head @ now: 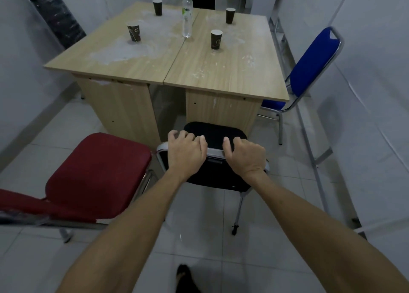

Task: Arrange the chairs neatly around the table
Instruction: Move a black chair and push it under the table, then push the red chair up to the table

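Both my left hand (186, 151) and right hand (243, 157) clamp the black chair (215, 135) backrest (seat pointing straight ahead), the table (221, 71) directly beyond.

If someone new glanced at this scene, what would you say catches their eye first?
First, the two hands, left hand and right hand, clamped over the chrome top rail of the black chair facing the near side of the table. Next come the colours: a red chair angled at lower left and a blue chair at the table's right. Four dark paper cups and a clear bottle stand on the dusty tabletop.
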